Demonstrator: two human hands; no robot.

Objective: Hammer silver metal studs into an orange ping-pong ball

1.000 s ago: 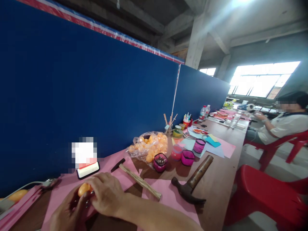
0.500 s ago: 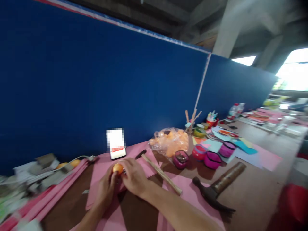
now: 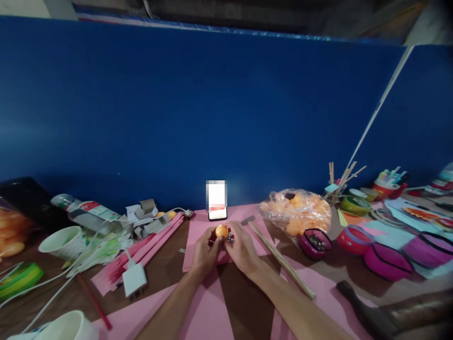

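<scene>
The orange ball (image 3: 222, 231) is held over pink paper (image 3: 196, 231) on the worktop (image 3: 244, 302), grasped in the left hand's (image 3: 204, 255) grip. Beside it, at 3 o'clock, shiny metal pieces (image 3: 230, 237) are met by the right hand's (image 3: 242, 248) curled fingers; whether they are gripped cannot be told. A phone (image 3: 217, 214) is propped at 12 o'clock, a wooden-handled hammer (image 3: 279, 256) laid at 4, and a white charger (image 3: 134, 279) set at 8.

single head view: faces blue partition (image 3: 212, 108), angled down over brown table (image 3: 244, 302); left hand (image 3: 204, 252), right hand (image 3: 244, 248) close.
</scene>
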